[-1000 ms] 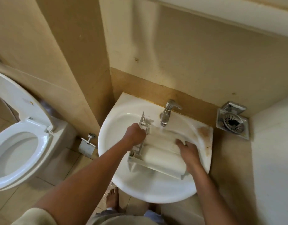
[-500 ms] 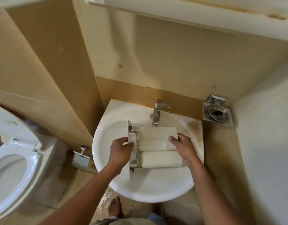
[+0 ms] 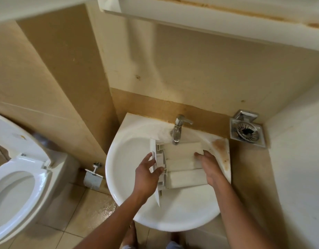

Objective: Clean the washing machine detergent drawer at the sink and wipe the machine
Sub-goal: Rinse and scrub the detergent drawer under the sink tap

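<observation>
A white detergent drawer [image 3: 180, 164] lies across the bowl of the white sink [image 3: 122, 159], underside up, with its front panel standing on the left. My left hand [image 3: 148, 175] grips that front panel end. My right hand [image 3: 209, 168] presses on the drawer's right end, fingers over its edge. The chrome tap [image 3: 178, 128] stands just behind the drawer, its spout over the drawer's back edge. The washing machine is out of view.
A toilet [image 3: 20, 177] with its seat up stands at the left. A metal paper holder [image 3: 93, 177] hangs on the wall beside the sink. A metal drain grate [image 3: 246, 131] sits in the corner at right. A white shelf [image 3: 209, 20] juts out overhead. The floor below is wet.
The drawer has turned from tilted to level across the bowl. My left hand shifted from on top of it to its front panel. The camera has tilted up and right.
</observation>
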The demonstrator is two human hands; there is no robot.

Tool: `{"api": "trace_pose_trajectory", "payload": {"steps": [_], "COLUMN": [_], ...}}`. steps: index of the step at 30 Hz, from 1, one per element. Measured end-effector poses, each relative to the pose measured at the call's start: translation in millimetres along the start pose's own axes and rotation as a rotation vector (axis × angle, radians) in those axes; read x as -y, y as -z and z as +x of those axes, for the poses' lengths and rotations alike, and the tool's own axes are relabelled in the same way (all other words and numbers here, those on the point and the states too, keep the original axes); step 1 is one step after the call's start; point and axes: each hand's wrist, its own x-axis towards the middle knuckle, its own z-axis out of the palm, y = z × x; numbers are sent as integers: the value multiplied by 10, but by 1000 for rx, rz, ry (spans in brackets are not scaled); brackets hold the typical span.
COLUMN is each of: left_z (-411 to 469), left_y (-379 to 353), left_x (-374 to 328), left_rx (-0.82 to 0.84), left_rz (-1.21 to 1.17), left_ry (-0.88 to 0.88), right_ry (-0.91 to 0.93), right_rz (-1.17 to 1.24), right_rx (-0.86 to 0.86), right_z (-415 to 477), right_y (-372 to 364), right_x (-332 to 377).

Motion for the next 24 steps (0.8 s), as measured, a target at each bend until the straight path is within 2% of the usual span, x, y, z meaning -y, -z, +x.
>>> {"api": "trace_pose_trajectory", "payload": {"steps": [3, 12, 15, 20, 24], "left_z": [16, -293, -300, -10, 308], "left_y": [47, 179, 330, 504, 579], "left_x": [-28, -269, -433, -439, -467], "left_rx": [-34, -277, -266, -246, -148], "left_rz": [10, 73, 79, 242, 157], "left_ry": [22, 127, 115, 200, 364], "right_ry": [14, -57, -20, -154, -278], "right_rz": [-44, -270, -402, -141, -67], "right_rx": [16, 193, 268, 492, 506], "right_z": [33, 79, 59, 17, 23], "right_y": [-114, -306, -281, -22, 102], "right_x": [39, 204, 194, 145, 118]}}
